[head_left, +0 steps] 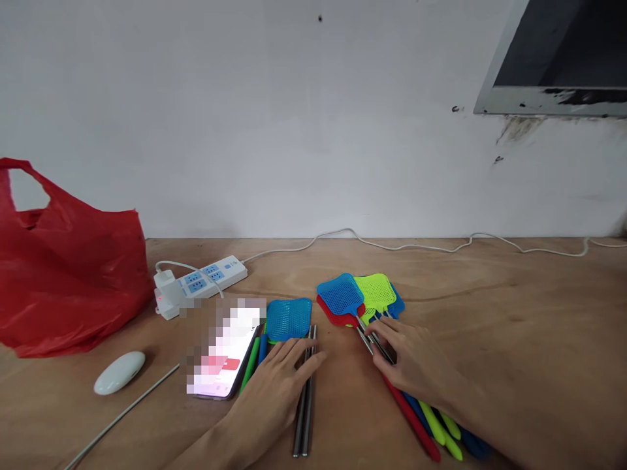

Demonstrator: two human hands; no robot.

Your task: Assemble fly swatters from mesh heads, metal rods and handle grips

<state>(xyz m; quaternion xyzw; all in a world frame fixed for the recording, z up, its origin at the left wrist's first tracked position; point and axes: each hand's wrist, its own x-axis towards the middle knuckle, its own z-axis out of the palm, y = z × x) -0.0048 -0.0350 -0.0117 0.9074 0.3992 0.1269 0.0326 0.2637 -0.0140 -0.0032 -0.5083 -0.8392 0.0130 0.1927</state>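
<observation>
My left hand (277,386) lies flat with fingers stretched out, resting on two steel rods (304,418) and on green and blue handles (255,358) below a blue swatter head (289,318). My right hand (414,362) rests on a fanned bundle of fly swatters (360,297), fingers pressed on their thin metal shafts. The bundle's blue, red and yellow-green mesh heads point away from me. Its red, blue and green handles (426,424) stick out under my wrist.
A phone with a lit screen (223,356) lies left of my left hand. A white power strip (198,284), a red plastic bag (63,261) and a white oval device (119,372) sit at the left. A white cable (416,245) runs along the wall.
</observation>
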